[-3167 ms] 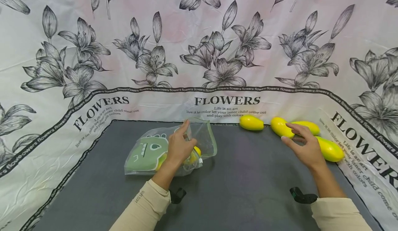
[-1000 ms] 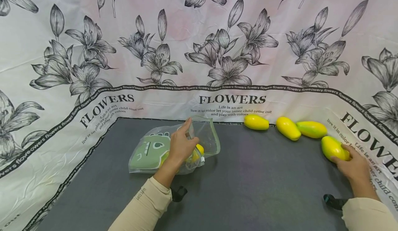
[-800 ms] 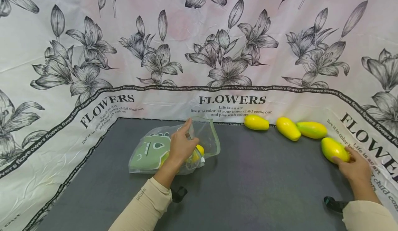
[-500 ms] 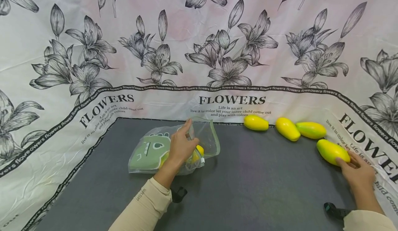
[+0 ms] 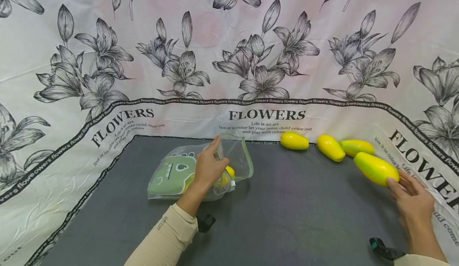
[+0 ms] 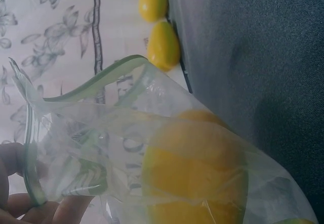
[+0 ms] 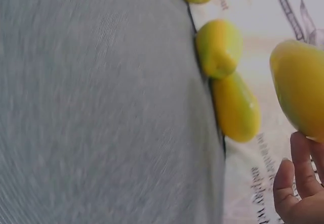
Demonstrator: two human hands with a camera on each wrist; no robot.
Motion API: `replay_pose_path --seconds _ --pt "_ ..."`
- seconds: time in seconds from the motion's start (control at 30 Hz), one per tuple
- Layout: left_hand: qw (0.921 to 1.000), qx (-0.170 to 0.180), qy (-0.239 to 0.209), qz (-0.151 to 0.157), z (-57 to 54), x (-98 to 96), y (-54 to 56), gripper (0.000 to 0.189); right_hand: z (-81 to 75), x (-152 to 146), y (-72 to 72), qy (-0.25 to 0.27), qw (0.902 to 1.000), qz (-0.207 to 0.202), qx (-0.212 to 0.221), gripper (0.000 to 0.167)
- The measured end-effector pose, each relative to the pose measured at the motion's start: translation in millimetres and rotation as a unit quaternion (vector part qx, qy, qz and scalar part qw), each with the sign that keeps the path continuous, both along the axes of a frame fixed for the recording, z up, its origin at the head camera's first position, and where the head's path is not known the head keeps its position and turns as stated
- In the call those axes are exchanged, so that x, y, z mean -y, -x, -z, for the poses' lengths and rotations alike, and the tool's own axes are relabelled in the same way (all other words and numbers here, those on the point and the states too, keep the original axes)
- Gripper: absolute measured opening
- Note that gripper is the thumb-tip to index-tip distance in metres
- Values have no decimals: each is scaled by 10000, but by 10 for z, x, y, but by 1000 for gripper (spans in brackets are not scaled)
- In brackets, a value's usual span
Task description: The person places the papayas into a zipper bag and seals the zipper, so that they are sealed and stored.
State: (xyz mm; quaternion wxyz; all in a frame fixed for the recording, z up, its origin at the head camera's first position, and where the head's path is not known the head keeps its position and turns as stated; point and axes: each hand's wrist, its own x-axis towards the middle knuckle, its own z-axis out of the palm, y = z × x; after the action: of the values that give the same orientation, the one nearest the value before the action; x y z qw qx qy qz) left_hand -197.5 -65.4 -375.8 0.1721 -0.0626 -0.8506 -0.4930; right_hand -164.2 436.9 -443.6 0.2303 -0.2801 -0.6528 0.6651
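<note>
Across the head view we see a dark grey counter (image 5: 279, 222) backed and flanked by a pale cloth (image 5: 150, 3) printed with black lilies and lettering. Along its far edge we find a left fruit (image 5: 294, 141), then a middle fruit (image 5: 331, 148) and a rear fruit (image 5: 355, 146) side by side, all yellow. Left of centre lies a clear bag (image 5: 170, 178) with a green cartoon print and bagged fruit (image 5: 230, 173) inside. A beige left sleeve (image 5: 163, 236) reaches forward to it; the left hand (image 5: 208, 169) stands at the bag's mouth, index finger pointing away from us, its grip pinching the edge. At the lower right the right hand (image 5: 416, 202) turns inward, its grip grasping the near end of a held fruit (image 5: 375, 168) between thumb and fingers. That fruit seems raised over the counter, well apart from the bag.

From the left wrist we see the bag's green rim gaping, fingers on both sides of it, yellow showing through the plastic, the counter to the right.

From the right wrist we see counter filling the left, cloth the right, and fingertips against the held fruit, which the picture's edge cuts off.
</note>
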Motion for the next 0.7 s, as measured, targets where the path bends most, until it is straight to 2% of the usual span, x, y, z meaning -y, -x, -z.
replay_pose_path --seconds 0.13,0.27,0.4,0.53,0.7 --pt "10000 -6 -14 32 -1 6 6 72 -72 111 -20 181 9989 -173 -409 61" --pt "10000 -59 -12 35 -2 10 10 72 -149 251 -65 193 9924 -625 -1039 59" --pt "10000 -85 -36 15 -6 11 8 72 -209 379 -84 79 9808 -1113 -1599 53" --pt "10000 -73 -46 -15 -11 12 -5 72 -231 496 -89 -114 9688 -1522 -1950 50" --pt "10000 -58 -59 4 -12 11 -16 72 -251 659 -86 -96 9521 -1887 -2406 46"
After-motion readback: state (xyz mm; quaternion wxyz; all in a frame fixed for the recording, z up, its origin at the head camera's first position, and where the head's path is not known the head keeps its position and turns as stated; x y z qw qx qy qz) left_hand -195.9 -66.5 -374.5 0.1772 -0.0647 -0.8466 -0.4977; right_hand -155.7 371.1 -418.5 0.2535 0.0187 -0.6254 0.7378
